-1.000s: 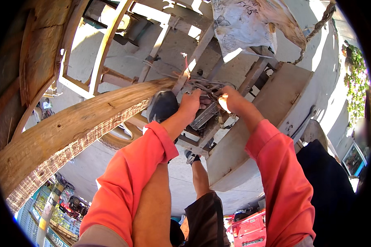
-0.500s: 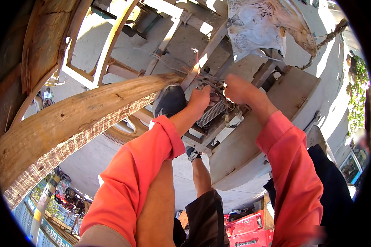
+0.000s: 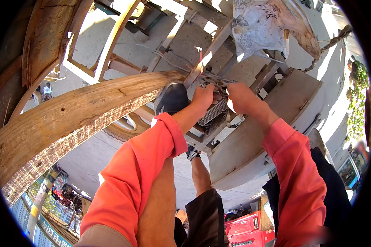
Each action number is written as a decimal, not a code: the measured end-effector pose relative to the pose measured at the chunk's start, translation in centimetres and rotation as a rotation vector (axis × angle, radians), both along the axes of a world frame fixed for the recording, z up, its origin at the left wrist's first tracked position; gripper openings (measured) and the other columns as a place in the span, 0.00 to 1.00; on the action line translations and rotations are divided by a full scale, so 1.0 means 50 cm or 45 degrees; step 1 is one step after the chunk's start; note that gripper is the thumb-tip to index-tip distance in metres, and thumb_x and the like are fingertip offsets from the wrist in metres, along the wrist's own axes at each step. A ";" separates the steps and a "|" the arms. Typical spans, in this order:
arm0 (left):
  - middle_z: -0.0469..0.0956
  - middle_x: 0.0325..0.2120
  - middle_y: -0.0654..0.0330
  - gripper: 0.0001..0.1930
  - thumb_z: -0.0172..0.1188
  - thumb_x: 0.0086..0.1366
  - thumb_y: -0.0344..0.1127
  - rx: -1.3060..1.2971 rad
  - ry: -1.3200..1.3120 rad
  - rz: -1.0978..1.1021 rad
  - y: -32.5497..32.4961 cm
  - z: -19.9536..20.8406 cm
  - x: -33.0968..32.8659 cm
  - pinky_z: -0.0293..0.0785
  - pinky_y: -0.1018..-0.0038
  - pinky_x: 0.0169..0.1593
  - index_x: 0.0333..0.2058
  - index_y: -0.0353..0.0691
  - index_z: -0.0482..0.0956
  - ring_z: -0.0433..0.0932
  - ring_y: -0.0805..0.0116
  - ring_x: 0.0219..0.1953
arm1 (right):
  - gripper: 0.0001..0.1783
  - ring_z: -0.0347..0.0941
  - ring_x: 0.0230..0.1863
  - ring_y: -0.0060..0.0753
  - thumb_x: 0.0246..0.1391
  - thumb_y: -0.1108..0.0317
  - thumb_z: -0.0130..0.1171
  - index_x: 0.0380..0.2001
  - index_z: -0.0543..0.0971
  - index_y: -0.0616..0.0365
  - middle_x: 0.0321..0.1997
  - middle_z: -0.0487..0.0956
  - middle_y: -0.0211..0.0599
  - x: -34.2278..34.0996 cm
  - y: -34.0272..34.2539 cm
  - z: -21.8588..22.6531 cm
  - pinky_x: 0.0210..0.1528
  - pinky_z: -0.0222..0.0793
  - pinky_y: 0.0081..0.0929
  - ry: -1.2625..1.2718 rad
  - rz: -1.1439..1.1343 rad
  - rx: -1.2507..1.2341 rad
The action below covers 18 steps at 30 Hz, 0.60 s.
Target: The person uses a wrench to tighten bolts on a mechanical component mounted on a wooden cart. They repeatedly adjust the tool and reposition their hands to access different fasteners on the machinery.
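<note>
My left hand [image 3: 203, 99] is closed round part of a tangle of thin grey wires [image 3: 219, 80]. Just to its right, my right hand [image 3: 244, 99] is curled into a fist at the same wires. Its fingertips are turned inward, so their grip shows only in part. Below and between the hands sits a finned metal box [image 3: 212, 113], fixed in a grey metal frame [image 3: 198, 145]. Beside the box, a small pale connector [image 3: 236, 120] hangs, partly covered by my right hand.
A long curved wooden beam [image 3: 78, 107] crosses the left side. My black shoe [image 3: 172, 99] rests at its end. A wide grey metal panel [image 3: 259, 138] lies right of the frame. A dirty white sack [image 3: 259, 29] drapes at the far right. A red toolbox [image 3: 245, 230] stands low in view.
My right hand has moved down a little and now covers more of the pale connector. The left hand keeps its hold on the wires. The whole view has shifted slightly.
</note>
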<state>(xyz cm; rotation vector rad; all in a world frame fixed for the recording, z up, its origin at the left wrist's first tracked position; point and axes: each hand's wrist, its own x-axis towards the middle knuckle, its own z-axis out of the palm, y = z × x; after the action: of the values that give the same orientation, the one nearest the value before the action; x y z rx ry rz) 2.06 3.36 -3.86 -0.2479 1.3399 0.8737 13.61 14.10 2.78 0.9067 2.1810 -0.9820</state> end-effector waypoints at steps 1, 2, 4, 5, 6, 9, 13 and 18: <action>0.80 0.31 0.54 0.14 0.49 0.65 0.37 0.014 -0.001 0.005 0.001 0.000 0.002 0.73 0.75 0.25 0.36 0.30 0.77 0.81 0.69 0.26 | 0.07 0.78 0.36 0.58 0.41 0.73 0.59 0.25 0.80 0.65 0.31 0.80 0.56 0.000 -0.004 0.001 0.39 0.73 0.45 -0.014 -0.021 -0.025; 0.80 0.30 0.54 0.14 0.49 0.65 0.37 0.028 -0.001 0.010 0.001 0.001 0.005 0.73 0.74 0.25 0.35 0.29 0.77 0.81 0.69 0.26 | 0.07 0.78 0.37 0.58 0.42 0.73 0.58 0.26 0.80 0.65 0.31 0.80 0.56 0.001 -0.007 0.001 0.39 0.73 0.45 -0.028 -0.043 -0.049; 0.80 0.31 0.54 0.14 0.48 0.66 0.36 0.039 0.015 -0.021 0.003 0.001 0.007 0.74 0.74 0.27 0.36 0.30 0.76 0.80 0.68 0.27 | 0.08 0.77 0.37 0.58 0.42 0.72 0.58 0.26 0.80 0.65 0.31 0.80 0.56 -0.004 -0.012 -0.002 0.40 0.73 0.45 -0.053 -0.119 -0.106; 0.80 0.33 0.54 0.14 0.48 0.66 0.36 0.038 0.029 -0.058 0.005 0.001 0.007 0.74 0.73 0.29 0.37 0.31 0.76 0.80 0.67 0.29 | 0.08 0.77 0.37 0.58 0.43 0.72 0.58 0.26 0.80 0.65 0.31 0.80 0.56 -0.009 -0.014 -0.003 0.40 0.73 0.45 -0.068 -0.174 -0.136; 0.80 0.35 0.55 0.13 0.47 0.67 0.36 0.036 0.043 -0.092 0.004 0.000 0.008 0.75 0.73 0.32 0.39 0.31 0.76 0.80 0.67 0.30 | 0.08 0.77 0.38 0.58 0.43 0.72 0.57 0.26 0.80 0.65 0.32 0.79 0.57 -0.014 -0.017 -0.004 0.40 0.73 0.45 -0.082 -0.226 -0.167; 0.80 0.33 0.54 0.13 0.48 0.66 0.35 0.030 0.056 -0.029 0.005 -0.004 0.012 0.77 0.71 0.32 0.38 0.30 0.76 0.80 0.65 0.29 | 0.08 0.77 0.38 0.59 0.45 0.72 0.56 0.26 0.80 0.66 0.32 0.79 0.57 -0.017 -0.038 -0.007 0.41 0.73 0.45 -0.023 -0.193 -0.097; 0.80 0.32 0.52 0.13 0.49 0.66 0.35 0.014 0.084 -0.006 0.004 -0.005 0.015 0.77 0.71 0.32 0.37 0.29 0.76 0.81 0.64 0.27 | 0.09 0.77 0.38 0.58 0.46 0.70 0.55 0.25 0.80 0.65 0.33 0.79 0.56 0.014 -0.061 -0.036 0.40 0.72 0.44 0.000 -0.246 -0.131; 0.79 0.32 0.51 0.13 0.51 0.64 0.35 0.033 0.061 -0.026 0.004 -0.004 0.016 0.76 0.71 0.32 0.37 0.28 0.74 0.80 0.65 0.28 | 0.09 0.73 0.28 0.55 0.45 0.71 0.56 0.19 0.72 0.66 0.22 0.75 0.52 0.030 -0.066 -0.063 0.30 0.68 0.40 0.179 -0.433 -0.069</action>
<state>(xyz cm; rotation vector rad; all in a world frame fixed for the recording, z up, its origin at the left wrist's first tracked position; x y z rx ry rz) 2.87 3.57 -4.05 -0.1936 1.3723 0.8842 15.14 10.81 -0.36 1.2431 2.1426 -1.2931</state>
